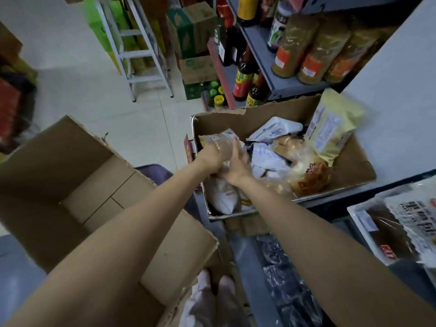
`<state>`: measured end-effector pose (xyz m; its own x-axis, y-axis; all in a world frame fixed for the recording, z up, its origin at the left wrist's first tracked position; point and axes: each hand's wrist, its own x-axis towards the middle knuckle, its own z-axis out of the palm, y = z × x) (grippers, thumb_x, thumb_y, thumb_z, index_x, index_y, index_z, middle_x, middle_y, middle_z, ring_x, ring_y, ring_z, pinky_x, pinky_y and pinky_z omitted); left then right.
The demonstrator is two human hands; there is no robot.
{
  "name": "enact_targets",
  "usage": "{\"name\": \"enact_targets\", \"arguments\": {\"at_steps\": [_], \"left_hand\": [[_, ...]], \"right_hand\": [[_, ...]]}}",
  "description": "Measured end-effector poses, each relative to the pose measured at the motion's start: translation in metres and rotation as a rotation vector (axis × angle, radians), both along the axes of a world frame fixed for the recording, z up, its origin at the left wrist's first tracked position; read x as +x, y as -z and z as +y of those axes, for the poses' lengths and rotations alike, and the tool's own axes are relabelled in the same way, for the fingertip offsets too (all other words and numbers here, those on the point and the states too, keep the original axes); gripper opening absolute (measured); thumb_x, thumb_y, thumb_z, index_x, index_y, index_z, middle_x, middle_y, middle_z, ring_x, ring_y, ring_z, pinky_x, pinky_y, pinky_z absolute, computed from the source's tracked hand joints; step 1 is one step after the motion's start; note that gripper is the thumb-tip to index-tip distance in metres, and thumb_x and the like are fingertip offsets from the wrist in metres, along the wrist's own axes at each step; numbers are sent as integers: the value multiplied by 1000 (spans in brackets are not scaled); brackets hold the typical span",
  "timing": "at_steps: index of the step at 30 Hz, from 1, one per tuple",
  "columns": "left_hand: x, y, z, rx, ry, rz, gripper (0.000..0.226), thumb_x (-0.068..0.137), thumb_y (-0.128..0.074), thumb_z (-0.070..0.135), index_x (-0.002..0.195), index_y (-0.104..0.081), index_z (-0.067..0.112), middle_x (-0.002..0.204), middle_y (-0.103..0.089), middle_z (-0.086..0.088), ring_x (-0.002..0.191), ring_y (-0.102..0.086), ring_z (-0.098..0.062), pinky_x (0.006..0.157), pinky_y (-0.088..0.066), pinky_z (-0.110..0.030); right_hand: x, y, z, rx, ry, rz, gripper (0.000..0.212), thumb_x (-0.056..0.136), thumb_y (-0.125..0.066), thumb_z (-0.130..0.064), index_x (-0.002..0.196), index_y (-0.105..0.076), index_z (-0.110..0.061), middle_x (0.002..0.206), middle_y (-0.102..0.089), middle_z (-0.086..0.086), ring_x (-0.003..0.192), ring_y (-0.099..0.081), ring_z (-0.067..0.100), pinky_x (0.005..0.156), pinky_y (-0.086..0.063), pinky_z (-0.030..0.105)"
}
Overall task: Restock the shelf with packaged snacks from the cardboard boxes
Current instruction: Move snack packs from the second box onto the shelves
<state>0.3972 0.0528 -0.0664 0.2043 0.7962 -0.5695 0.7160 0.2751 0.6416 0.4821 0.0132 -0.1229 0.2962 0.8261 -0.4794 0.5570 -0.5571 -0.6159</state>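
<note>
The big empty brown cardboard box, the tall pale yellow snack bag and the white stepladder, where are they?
Big empty brown cardboard box (99,199): head view, on its bare inside bottom.
Tall pale yellow snack bag (330,128): head view, on its printed front.
White stepladder (134,53): head view, on a middle step.
</note>
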Motion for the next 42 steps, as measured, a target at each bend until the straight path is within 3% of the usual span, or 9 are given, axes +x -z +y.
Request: {"name": "enact_targets", "arguments": {"at_steps": [5,7,13,18,25,28,33,38,42], "left_hand": [[-6,13,11,175,73,25,36,92,-42,5,128,-46,2,118,-60,-20,109,-59,-35,99,-46,-39],[-9,15,13,278,89,16,36,88,-40,-2,123,-50,3,110,-64,-20,105,-61,-35,98,-46,-40],[-2,19,8,310,822,643,31,95,-46,20,123,-55,13,132,-53,-10,125,-46,-29,101,-36,-37],[4,29,11,313,976,891,33,95,-46,27,127,-53,22,137,-51,0,132,-41,-24,113,-17,-39],[-3,2,21,372,872,471,22,91,-53,27,105,-63,14,111,-57,-9,114,-51,-28,96,-34,-36],[-9,-23,17,409,805,188,10,87,-61,27,86,-62,17,119,-45,-9,120,-38,-27,102,-36,-43],[-4,-81,-6,635,838,114,18,79,-63,30,64,-54,24,135,-34,-5,125,-32,-25,102,-33,-44],[-5,-144,-27,854,911,206,11,84,-64,30,87,-68,20,149,-18,-8,139,-20,-25,111,-23,-49],[-25,-190,-50,871,943,61,10,86,-63,20,83,-65,10,133,-41,-10,127,-38,-24,105,-33,-40]], "right_hand": [[22,-2,3,115,189,200,103,72,-77,-20,148,-11,-38,138,-44,3,126,-45,22,103,-41,35],[38,-13,-2,103,283,366,91,77,-71,-12,149,-18,-30,138,-42,-1,124,-43,19,92,-43,30],[70,-42,-23,100,631,627,86,54,-60,-23,137,-36,-28,119,-54,6,99,-56,27,70,-54,39],[83,-45,-43,123,609,734,77,49,-62,-18,124,-45,-24,111,-57,10,100,-58,33,71,-49,41],[93,-64,-72,187,717,1006,5,84,-50,-16,89,-53,-15,86,-57,7,80,-56,23,69,-45,33],[95,-84,-77,264,684,982,19,72,-55,-26,89,-51,-17,84,-58,5,79,-55,21,67,-43,32],[90,-134,-82,427,536,573,43,78,-58,-19,114,-39,-35,108,-50,-5,100,-53,21,71,-48,31],[78,-194,-105,456,344,282,37,76,-64,-16,108,-45,-19,92,-43,-16,84,-45,3,66,-34,21],[46,-236,-135,417,352,360,50,65,-66,-28,112,-49,-28,122,-44,-7,113,-43,16,92,-36,31]]}}
